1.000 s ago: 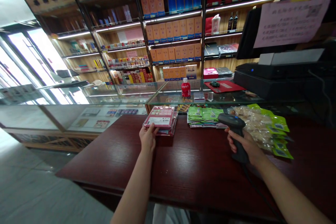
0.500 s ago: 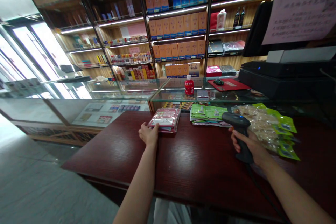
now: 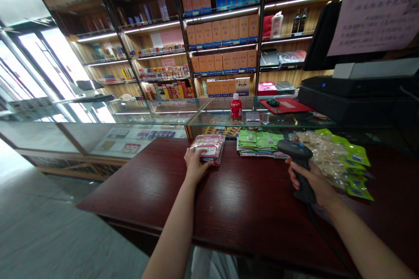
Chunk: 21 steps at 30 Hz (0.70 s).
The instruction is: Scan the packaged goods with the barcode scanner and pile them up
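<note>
My left hand (image 3: 195, 166) rests against the near left corner of a stack of red and pink flat packets (image 3: 212, 141). Its fingers are spread, with the thumb along the front edge and a fingertip over the top packet. My right hand (image 3: 312, 181) is wrapped around the handle of a black barcode scanner (image 3: 296, 150), its head tilted to the left. Behind the scanner's nose lies a pile of green packets (image 3: 257, 139). To its right are clear bags with pale contents (image 3: 327, 157) and bright green ends.
The dark wooden table (image 3: 229, 200) meets a glass display counter (image 3: 209, 117). A red bottle (image 3: 236, 107) stands on the glass near a small flat device (image 3: 252, 118). A mouse (image 3: 272, 102) sits on a red mat. The scanner's cable (image 3: 327, 237) trails over the table's right side.
My left hand has shifted right along the stack's near corner, its thumb now at the front edge instead of on top. My right hand and the scanner have hardly moved.
</note>
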Each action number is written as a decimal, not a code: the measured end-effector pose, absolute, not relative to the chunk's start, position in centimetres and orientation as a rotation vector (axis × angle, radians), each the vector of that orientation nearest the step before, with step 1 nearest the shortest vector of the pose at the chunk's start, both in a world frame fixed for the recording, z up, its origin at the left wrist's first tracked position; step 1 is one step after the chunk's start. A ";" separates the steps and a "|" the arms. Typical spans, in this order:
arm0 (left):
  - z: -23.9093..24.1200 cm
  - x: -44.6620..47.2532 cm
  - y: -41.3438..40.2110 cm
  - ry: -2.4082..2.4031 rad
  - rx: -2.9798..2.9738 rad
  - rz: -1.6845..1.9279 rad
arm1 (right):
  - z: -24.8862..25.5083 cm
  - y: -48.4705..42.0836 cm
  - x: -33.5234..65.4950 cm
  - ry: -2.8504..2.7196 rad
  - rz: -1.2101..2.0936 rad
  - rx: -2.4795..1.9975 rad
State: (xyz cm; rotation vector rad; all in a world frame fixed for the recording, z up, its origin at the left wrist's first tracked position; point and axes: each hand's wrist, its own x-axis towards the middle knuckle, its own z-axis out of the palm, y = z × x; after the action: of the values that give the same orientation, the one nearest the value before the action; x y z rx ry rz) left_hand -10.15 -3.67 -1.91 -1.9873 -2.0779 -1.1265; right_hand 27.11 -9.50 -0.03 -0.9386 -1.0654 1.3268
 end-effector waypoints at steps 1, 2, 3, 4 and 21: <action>-2.0 -10.3 -3.5 -2.069 -1.987 -1.127 | 0.0 -9.5 27.1 -1.068 1.328 -0.938; -2.1 -10.4 -3.4 -2.064 -1.993 -1.125 | -0.1 -9.4 27.1 -1.069 1.328 -0.936; -2.2 -10.4 -3.4 -2.066 -2.001 -1.121 | -0.1 -9.4 27.2 -1.071 1.327 -0.932; -2.1 -10.3 -3.4 -2.078 -2.002 -1.115 | -0.2 -9.4 27.2 -1.072 1.326 -0.929; 1.0 -4.8 -5.5 -1.796 -1.866 -1.184 | 0.2 -9.3 26.7 -1.058 1.320 -0.898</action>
State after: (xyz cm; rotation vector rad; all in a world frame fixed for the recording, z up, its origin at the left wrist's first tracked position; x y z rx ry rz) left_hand -4.79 -5.52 1.04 -1.8658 -1.7962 -1.1841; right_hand 26.73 -9.31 0.24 -0.8981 -1.0576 1.3200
